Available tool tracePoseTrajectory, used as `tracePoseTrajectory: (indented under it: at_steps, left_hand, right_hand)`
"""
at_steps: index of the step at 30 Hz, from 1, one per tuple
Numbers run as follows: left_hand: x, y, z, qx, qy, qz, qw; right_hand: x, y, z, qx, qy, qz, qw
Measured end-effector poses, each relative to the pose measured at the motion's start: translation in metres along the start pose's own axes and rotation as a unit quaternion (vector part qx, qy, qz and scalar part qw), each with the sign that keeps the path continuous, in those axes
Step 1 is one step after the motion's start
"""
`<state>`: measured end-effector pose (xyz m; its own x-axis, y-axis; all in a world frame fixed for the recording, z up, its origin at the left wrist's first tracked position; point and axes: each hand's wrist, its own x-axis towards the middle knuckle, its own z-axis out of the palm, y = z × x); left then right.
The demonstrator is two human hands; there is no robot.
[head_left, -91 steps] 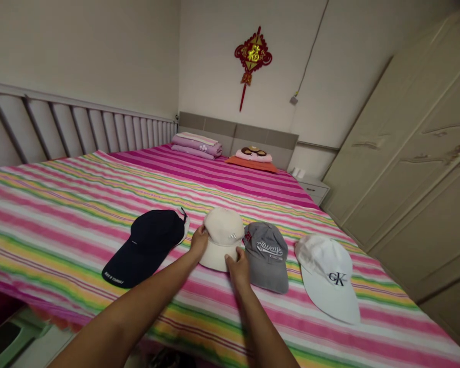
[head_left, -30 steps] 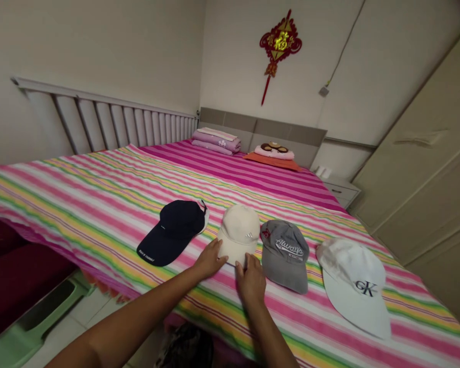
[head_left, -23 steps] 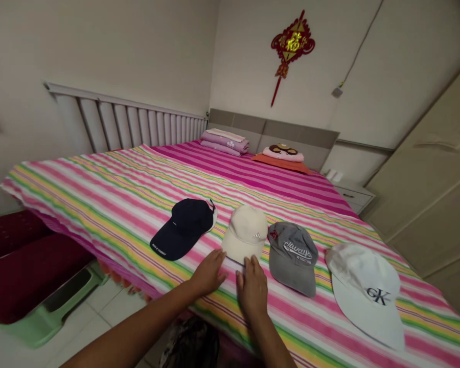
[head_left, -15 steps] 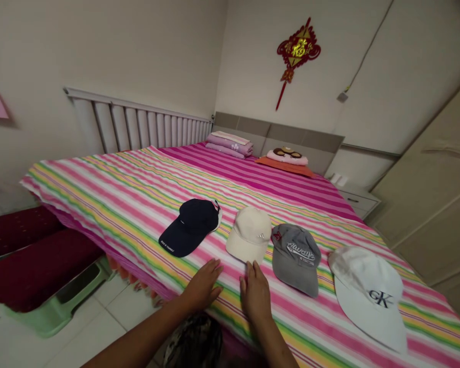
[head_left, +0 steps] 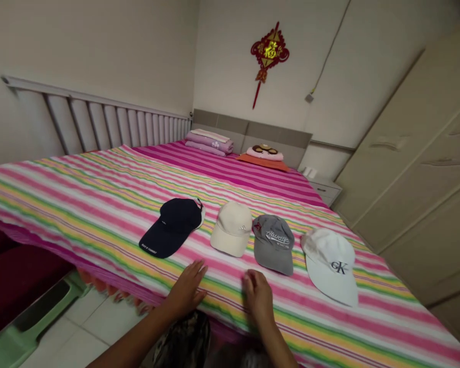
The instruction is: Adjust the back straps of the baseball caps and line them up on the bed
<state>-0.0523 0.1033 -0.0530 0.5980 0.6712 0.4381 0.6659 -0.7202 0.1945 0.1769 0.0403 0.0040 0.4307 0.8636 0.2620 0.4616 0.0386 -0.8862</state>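
On a bed with a striped cover [head_left: 80,194], four caps form a row: a navy cap [head_left: 174,225] at left, then a cream cap [head_left: 232,230], a gray cap [head_left: 274,245] just beside it, and a white cap [head_left: 331,266] at right. Both hands are released, on the near side: the left hand [head_left: 187,287] with fingers extended, the right hand [head_left: 259,296] loosely curled, near the gray cap's brim. A red ornament [head_left: 270,51] hangs on the far wall.
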Motion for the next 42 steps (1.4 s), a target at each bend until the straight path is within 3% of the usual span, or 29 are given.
tracePoseTrajectory:
  at_steps: [4, 7, 10, 13, 16, 21, 28, 35, 39, 41, 42]
  left_hand:
    - [0.001, -0.002, 0.003, 0.022, 0.025, 0.012, 0.999]
    - [0.004, -0.002, 0.005, 0.031, 0.042, 0.006, 0.999]
    - [0.008, -0.001, 0.005, 0.033, 0.059, 0.001, 0.998]
    - [0.011, 0.001, 0.004, 0.033, 0.072, -0.002, 0.997]
    - [0.011, 0.002, 0.004, 0.043, 0.077, 0.002, 0.996]
    - [0.01, 0.0, 0.004, 0.053, 0.085, 0.013, 0.995]
    - [0.009, 0.001, 0.004, 0.077, 0.093, 0.028, 0.992]
    - [0.007, -0.002, 0.006, 0.054, 0.094, 0.023, 0.994]
    - [0.019, 0.01, -0.001, -0.086, 0.06, -0.079, 0.991]
    - [0.038, 0.029, -0.008, -0.242, 0.01, -0.135, 0.961]
    - [0.051, 0.041, -0.012, -0.346, -0.033, -0.152, 0.925]
  right_hand:
    - [0.012, 0.016, -0.049, 0.133, 0.089, 0.153, 0.975]
    - [0.016, 0.026, -0.085, 0.246, 0.109, 0.253, 0.929]
    - [0.02, 0.027, -0.106, 0.334, 0.106, 0.33, 0.877]
    - [0.033, 0.025, -0.106, 0.4, 0.087, 0.385, 0.827]
    - [0.055, 0.025, -0.093, 0.454, 0.096, 0.411, 0.785]
    - [0.083, 0.025, -0.073, 0.517, 0.132, 0.41, 0.74]
    - [0.085, 0.017, -0.065, 0.567, 0.105, 0.386, 0.72]
    - [0.108, 0.007, -0.074, 0.572, 0.082, 0.337, 0.744]
    - [0.105, -0.004, -0.081, 0.585, 0.06, 0.303, 0.75]
    - [0.097, -0.012, -0.085, 0.594, 0.05, 0.293, 0.748]
    - [0.091, -0.015, -0.086, 0.599, 0.047, 0.29, 0.745]
